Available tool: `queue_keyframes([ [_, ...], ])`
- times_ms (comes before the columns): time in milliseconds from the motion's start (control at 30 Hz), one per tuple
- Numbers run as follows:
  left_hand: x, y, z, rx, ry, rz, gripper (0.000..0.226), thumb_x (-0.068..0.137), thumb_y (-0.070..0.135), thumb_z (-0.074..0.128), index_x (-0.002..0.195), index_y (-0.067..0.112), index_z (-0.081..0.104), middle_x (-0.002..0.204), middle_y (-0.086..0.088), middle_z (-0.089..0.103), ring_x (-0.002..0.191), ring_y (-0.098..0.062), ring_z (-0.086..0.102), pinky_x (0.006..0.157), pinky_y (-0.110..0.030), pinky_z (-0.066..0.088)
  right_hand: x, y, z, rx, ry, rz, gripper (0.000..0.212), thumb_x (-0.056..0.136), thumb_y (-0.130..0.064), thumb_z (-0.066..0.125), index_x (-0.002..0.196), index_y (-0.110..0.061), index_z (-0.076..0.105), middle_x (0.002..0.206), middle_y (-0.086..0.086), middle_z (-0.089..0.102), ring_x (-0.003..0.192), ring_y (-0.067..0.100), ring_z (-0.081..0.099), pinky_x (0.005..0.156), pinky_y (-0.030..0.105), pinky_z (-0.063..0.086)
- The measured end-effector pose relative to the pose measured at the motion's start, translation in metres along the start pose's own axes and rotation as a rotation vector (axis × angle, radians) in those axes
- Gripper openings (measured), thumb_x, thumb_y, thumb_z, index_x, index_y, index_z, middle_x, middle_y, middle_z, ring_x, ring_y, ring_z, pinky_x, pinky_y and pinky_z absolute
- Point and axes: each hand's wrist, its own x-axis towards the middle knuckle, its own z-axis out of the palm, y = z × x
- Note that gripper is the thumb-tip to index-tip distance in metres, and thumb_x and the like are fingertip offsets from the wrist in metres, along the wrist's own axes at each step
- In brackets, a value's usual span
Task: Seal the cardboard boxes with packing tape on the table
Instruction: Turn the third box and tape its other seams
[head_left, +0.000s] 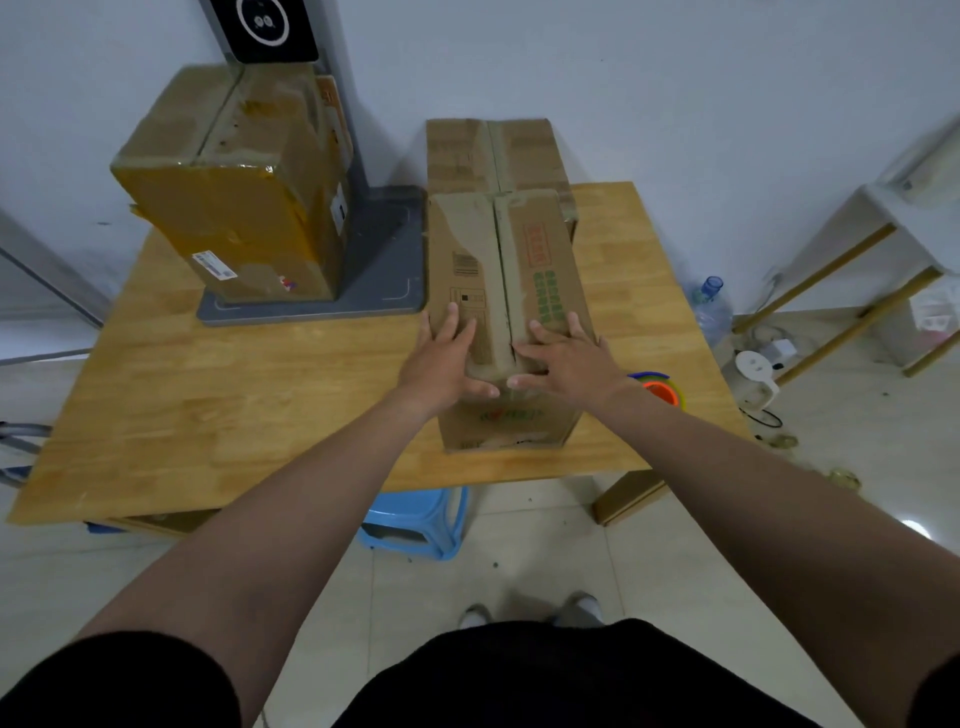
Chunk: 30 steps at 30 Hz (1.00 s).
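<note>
A long brown cardboard box (519, 260) with red and green print lies on the wooden table (234, 395), its two top flaps meeting along a centre seam. My left hand (444, 358) presses flat on the left flap at the near end, thumb over the front edge. My right hand (563, 358) presses flat on the right flap, thumb also over the front edge. A second brown box (493, 153) stands behind it against the wall. A roll of tape (660, 388) with a blue and orange rim lies on the table just right of my right wrist, partly hidden.
A large box wrapped in yellowish tape (234, 208) stands on a grey scale base (379, 270) at the back left. A blue plastic stool (415, 525) sits under the table. A water bottle (711, 306), a white kettle (756, 374) and a white shelf (883, 234) are on the right.
</note>
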Motion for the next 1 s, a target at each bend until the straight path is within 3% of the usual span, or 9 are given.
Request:
queue_keyframes([
  [167,0.001,-0.028,-0.017,-0.006,-0.009,0.128,0.123,0.067,0.048,0.092,0.164,0.024,0.019,0.171,0.011,-0.002,0.156,-0.019,0.016,0.123,-0.044,0.028,0.002,-0.002,0.002,-0.028,0.003,0.027,0.077,0.089,-0.070,0.054,0.155,-0.047,0.023,0.168,-0.014,0.001,0.154,0.035,-0.012,0.117,0.070,0.009],
  [400,-0.001,-0.056,-0.037,-0.001,-0.091,0.257,0.119,0.069,0.028,0.094,0.163,0.025,0.020,0.169,0.016,0.006,0.156,-0.014,0.016,0.124,-0.035,0.018,0.002,0.002,0.002,-0.002,0.002,0.020,0.072,0.092,-0.056,0.060,0.154,-0.049,0.024,0.168,-0.014,0.002,0.154,0.034,-0.012,0.118,0.069,0.007],
  [467,0.000,-0.049,-0.038,0.046,-0.142,0.239,0.121,0.071,0.037,0.092,0.164,0.025,0.014,0.171,0.013,-0.002,0.158,-0.021,0.003,0.126,-0.043,0.012,0.002,0.002,0.002,-0.012,-0.003,0.023,0.073,0.093,-0.051,0.062,0.154,-0.049,0.023,0.168,-0.015,0.000,0.154,0.033,-0.013,0.119,0.068,0.006],
  [567,0.000,-0.031,-0.036,0.144,-0.172,0.185,0.120,0.074,0.066,0.079,0.165,0.027,0.012,0.171,0.008,-0.009,0.156,-0.024,-0.020,0.122,-0.063,-0.004,0.004,0.000,0.003,-0.034,-0.012,0.030,0.076,0.094,-0.041,0.067,0.154,-0.051,0.021,0.168,-0.016,-0.001,0.154,0.033,-0.012,0.119,0.068,0.006],
  [633,0.001,-0.014,-0.031,0.142,-0.145,0.158,0.113,0.078,0.074,0.069,0.164,0.025,0.014,0.172,0.001,-0.008,0.155,-0.025,-0.022,0.121,-0.066,-0.006,0.004,0.001,0.002,-0.053,-0.009,0.036,0.079,0.093,-0.034,0.069,0.154,-0.051,0.021,0.168,-0.016,0.000,0.154,0.033,-0.011,0.119,0.068,0.008],
  [733,0.006,0.010,-0.022,0.210,-0.083,0.128,0.107,0.080,0.070,0.071,0.163,0.021,0.024,0.172,-0.007,0.004,0.156,-0.041,-0.007,0.123,-0.065,0.010,0.002,0.000,0.000,-0.096,-0.013,0.033,0.079,0.093,-0.036,0.069,0.154,-0.050,0.022,0.168,-0.015,0.000,0.154,0.034,-0.009,0.118,0.068,0.013],
  [867,0.014,0.025,-0.019,0.284,-0.048,0.088,0.105,0.073,0.067,0.079,0.157,0.020,0.036,0.169,-0.008,0.020,0.152,-0.050,0.010,0.118,-0.064,0.028,0.009,-0.006,-0.002,-0.077,-0.019,0.069,0.077,0.085,-0.074,0.055,0.153,-0.047,0.030,0.168,-0.011,0.009,0.154,0.037,-0.006,0.114,0.066,0.030],
  [1000,0.011,0.018,-0.020,0.252,-0.029,0.102,0.110,0.072,0.062,0.083,0.161,0.027,0.028,0.171,-0.003,0.016,0.156,-0.041,0.009,0.119,-0.055,0.029,0.012,-0.006,-0.008,-0.171,-0.035,0.060,0.084,0.086,-0.065,0.062,0.157,-0.040,0.024,0.166,0.006,0.021,0.155,0.036,0.004,0.111,0.055,0.037],
])
